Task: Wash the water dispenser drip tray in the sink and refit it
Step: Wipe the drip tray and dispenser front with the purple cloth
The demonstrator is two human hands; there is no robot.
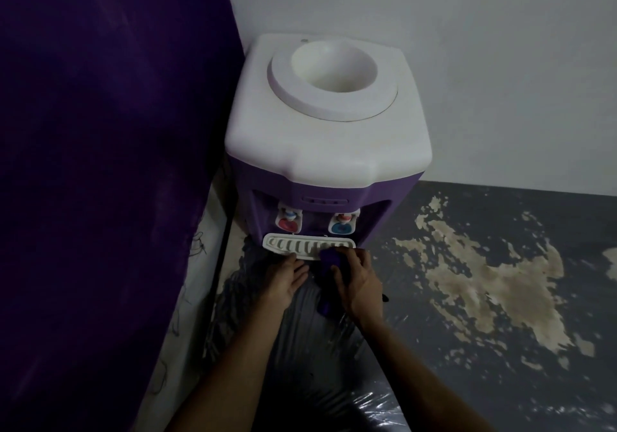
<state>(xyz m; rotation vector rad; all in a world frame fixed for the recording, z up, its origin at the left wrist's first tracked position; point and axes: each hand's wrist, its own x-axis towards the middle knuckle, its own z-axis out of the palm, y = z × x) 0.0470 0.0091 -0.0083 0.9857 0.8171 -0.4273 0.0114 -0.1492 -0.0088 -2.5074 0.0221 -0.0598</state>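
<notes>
The water dispenser (pixel 329 151) has a white top and a purple body, with no bottle in its round socket. It stands in a corner. Its white slotted drip tray (pixel 293 245) sits in the recess below the two taps (pixel 340 224). My left hand (pixel 287 279) lies palm down with its fingertips on the tray's front lip, left of centre. My right hand (pixel 359 281) holds a purple cloth (pixel 329 256) pressed on the right end of the tray. The cloth hangs down below my palm.
A dark purple surface (pixel 100 164) rises close on the left, and a white wall is behind. The dispenser stands on a grey top (pixel 500 231) with large patches of peeled paint to the right. Crinkled clear plastic sheet (pixel 300 348) covers the area under my forearms.
</notes>
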